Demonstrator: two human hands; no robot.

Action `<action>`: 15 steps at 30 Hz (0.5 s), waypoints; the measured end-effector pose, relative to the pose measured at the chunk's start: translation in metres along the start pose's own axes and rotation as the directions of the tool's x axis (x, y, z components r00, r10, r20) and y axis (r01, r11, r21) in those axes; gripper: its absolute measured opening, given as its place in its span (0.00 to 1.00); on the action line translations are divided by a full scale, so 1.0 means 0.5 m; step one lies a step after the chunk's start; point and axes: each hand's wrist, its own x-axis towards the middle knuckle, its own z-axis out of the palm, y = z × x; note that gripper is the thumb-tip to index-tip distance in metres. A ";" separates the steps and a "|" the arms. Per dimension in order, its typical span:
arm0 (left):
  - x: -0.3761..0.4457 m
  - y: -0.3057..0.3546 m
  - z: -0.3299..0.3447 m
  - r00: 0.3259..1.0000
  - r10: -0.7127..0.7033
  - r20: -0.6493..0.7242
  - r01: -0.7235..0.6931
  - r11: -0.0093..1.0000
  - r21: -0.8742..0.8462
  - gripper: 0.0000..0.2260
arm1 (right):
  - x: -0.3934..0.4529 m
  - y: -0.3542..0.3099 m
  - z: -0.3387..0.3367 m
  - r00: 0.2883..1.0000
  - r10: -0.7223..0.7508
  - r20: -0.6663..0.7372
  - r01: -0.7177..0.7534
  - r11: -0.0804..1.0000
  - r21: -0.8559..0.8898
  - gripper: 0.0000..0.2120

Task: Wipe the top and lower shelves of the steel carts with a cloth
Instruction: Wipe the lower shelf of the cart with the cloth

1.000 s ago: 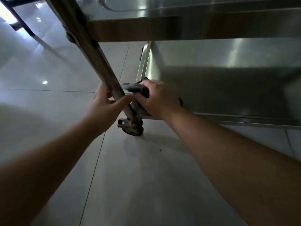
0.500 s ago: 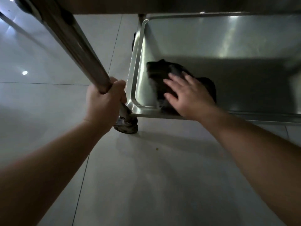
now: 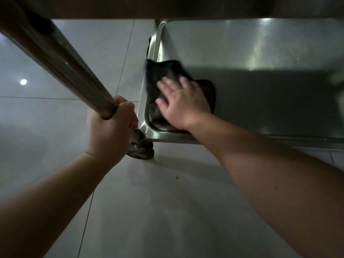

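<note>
From the head view, the right hand point(image 3: 183, 104) lies flat, fingers point(image 3: 168, 84) straight and spread, pressing a dark, soft, crumpled cloth point(image 3: 163, 73) into the near left corner of the lower shelf point(image 3: 260, 53), a smooth brushed-steel tray with a raised rounded rim. The left hand point(image 3: 109, 131) curls tight around the round steel cart post point(image 3: 61, 58), just above a grimy caster point(image 3: 141, 148) on the glossy pale floor tiles point(image 3: 149, 211).

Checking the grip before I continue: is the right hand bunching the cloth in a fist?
No, the right hand lies flat with straight fingers on the dark cloth.
</note>
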 end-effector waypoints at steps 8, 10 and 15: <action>0.005 -0.017 0.001 1.000 0.022 -0.004 -0.022 1.000 0.020 0.10 | -0.081 0.189 -0.019 0.995 -0.099 -0.013 0.098 0.995 -0.025 0.33; 0.002 -0.019 0.004 0.999 0.036 -0.016 -0.036 0.999 0.018 0.11 | -0.052 0.270 -0.037 0.983 0.163 -0.088 -0.164 0.986 -0.003 0.34; 0.001 -0.019 0.006 0.999 0.036 -0.022 -0.035 0.999 0.021 0.10 | 0.103 0.292 -0.060 0.774 0.631 -0.062 -0.625 0.775 0.094 0.34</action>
